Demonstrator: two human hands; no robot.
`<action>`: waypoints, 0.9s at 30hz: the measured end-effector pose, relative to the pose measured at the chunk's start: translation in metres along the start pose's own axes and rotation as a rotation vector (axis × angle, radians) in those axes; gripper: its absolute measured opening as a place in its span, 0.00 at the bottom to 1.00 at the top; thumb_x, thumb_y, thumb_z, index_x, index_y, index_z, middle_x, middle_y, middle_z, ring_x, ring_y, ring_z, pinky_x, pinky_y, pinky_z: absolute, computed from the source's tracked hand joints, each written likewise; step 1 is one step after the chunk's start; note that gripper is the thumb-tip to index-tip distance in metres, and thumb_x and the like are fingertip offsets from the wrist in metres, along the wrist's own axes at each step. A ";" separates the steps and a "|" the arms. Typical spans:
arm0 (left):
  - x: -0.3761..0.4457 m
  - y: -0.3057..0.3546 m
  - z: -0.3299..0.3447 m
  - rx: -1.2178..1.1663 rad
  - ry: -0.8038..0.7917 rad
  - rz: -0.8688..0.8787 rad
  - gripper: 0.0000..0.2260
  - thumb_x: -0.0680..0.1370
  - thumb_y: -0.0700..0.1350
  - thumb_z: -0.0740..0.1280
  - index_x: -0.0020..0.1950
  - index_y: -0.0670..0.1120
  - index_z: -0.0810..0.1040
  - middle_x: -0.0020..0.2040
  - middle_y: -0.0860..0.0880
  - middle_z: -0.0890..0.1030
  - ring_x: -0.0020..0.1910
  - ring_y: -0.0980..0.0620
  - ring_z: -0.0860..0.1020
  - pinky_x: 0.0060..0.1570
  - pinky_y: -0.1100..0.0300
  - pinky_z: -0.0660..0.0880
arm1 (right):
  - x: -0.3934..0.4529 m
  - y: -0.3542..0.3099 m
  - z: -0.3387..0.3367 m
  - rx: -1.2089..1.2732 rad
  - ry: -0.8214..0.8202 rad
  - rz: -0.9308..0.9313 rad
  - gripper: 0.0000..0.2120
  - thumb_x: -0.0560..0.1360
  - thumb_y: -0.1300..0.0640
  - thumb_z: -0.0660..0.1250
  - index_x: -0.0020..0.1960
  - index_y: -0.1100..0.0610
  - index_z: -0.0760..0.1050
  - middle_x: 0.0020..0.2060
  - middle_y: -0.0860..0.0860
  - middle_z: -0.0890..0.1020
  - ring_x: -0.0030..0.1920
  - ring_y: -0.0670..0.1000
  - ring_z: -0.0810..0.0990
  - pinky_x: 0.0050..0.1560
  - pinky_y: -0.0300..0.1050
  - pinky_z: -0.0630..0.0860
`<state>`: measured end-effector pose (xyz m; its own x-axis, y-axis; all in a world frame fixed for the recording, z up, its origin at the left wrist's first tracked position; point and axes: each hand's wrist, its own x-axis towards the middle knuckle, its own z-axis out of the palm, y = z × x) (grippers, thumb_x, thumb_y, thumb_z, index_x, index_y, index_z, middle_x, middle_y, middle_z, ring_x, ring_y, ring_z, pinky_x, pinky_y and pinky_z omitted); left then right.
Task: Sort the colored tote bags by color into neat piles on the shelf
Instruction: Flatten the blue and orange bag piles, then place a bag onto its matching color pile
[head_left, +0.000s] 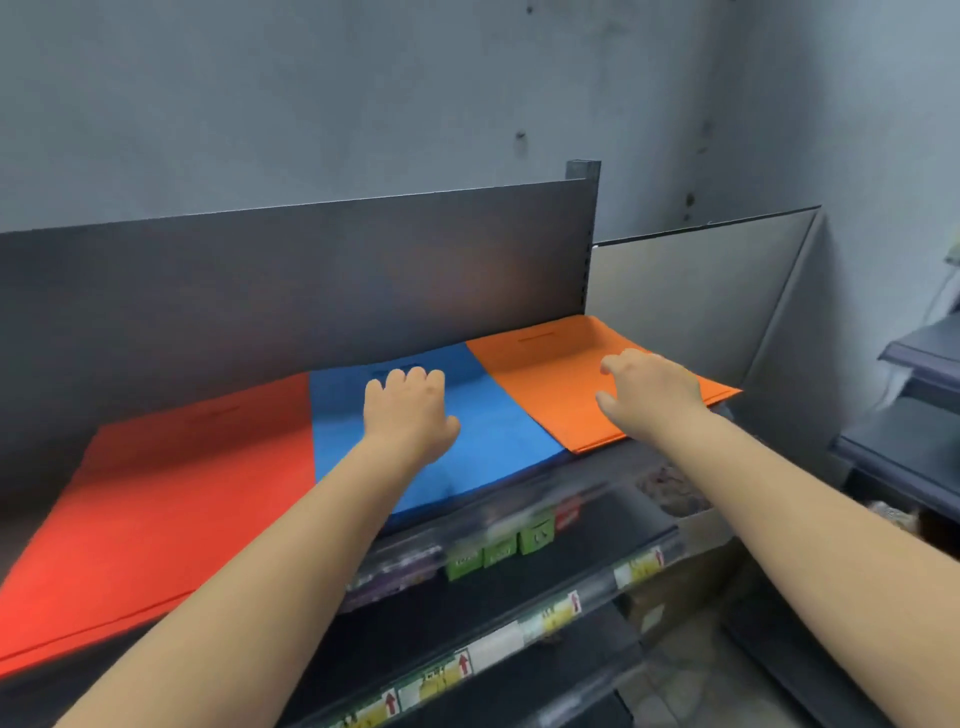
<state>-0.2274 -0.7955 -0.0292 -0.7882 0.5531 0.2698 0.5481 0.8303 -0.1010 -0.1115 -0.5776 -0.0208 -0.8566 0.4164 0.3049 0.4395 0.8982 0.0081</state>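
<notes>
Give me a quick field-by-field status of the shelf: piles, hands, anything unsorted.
top shelf: three flat piles side by side
left pile: red tote bags
middle pile: blue tote bags
right pile: orange tote bags
left hand: on the blue pile, fingers curled at its far edge
right hand: over the orange pile, fingers loosely bent, holding nothing
unsorted bags: none visible
lower shelves: green boxes, price labels

Three bag piles side by side on top shelf (613, 457), all against back panel (311, 291). Left hand (410, 410) on middle pile (493, 415); another pile (171, 499) left of it. Right hand (649, 389) over pile (550, 379) at right of left hand. Below both hands, lower shelf (519, 587) with small boxes (498, 551) and price tags (550, 616) on front edge.
</notes>
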 end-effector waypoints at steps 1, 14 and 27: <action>0.011 0.019 -0.005 -0.005 0.026 0.046 0.19 0.77 0.52 0.59 0.65 0.46 0.68 0.60 0.48 0.73 0.60 0.46 0.69 0.53 0.53 0.63 | -0.001 0.015 -0.007 -0.053 0.008 0.005 0.20 0.78 0.48 0.59 0.67 0.54 0.69 0.62 0.54 0.74 0.62 0.57 0.73 0.55 0.50 0.71; 0.116 0.332 -0.058 -0.127 0.231 0.579 0.22 0.76 0.56 0.61 0.67 0.48 0.67 0.64 0.48 0.72 0.65 0.46 0.68 0.58 0.51 0.62 | -0.038 0.281 -0.065 -0.440 -0.030 0.357 0.25 0.77 0.40 0.58 0.67 0.54 0.64 0.62 0.53 0.72 0.63 0.56 0.70 0.55 0.50 0.69; 0.147 0.585 -0.038 -0.305 0.153 0.931 0.22 0.77 0.55 0.60 0.69 0.50 0.66 0.67 0.50 0.70 0.67 0.47 0.67 0.60 0.51 0.63 | -0.100 0.479 -0.055 -0.463 -0.124 0.728 0.27 0.79 0.39 0.54 0.72 0.52 0.62 0.68 0.52 0.69 0.68 0.55 0.66 0.65 0.53 0.65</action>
<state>-0.0118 -0.2314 -0.0127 0.0267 0.9433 0.3309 0.9959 0.0036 -0.0906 0.1994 -0.1970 0.0051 -0.3313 0.9012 0.2794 0.9320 0.2665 0.2456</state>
